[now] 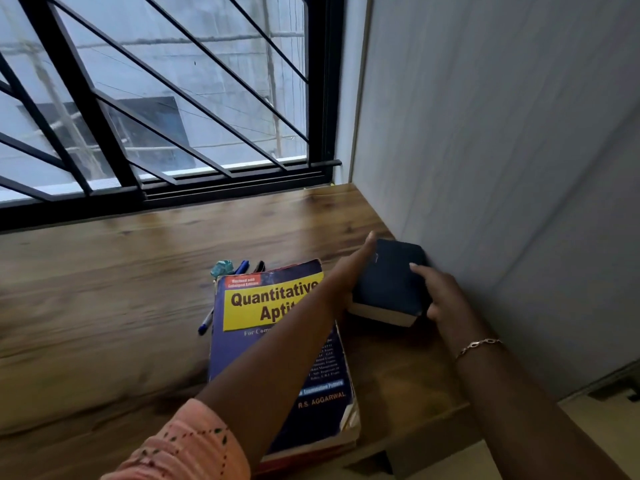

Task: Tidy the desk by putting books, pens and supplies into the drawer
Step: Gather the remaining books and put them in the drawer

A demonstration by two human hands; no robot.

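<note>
Our pink sleeve [187,445] crosses the big blue-and-yellow book [263,344]. With left hand [349,271] flat and right hand [441,297] curled, we squeeze the small thick dark book [391,278] by the grey wall [485,133]; the flat side may let it slip.

The large book [242,341] hides most of the pens [242,267]; an arm [287,344] covers its title.

By wall [485,168], small dark book [388,282] lying flat – thick blue-yellow book [273,344] flat beside it, pens [242,267] at far edge.
</note>
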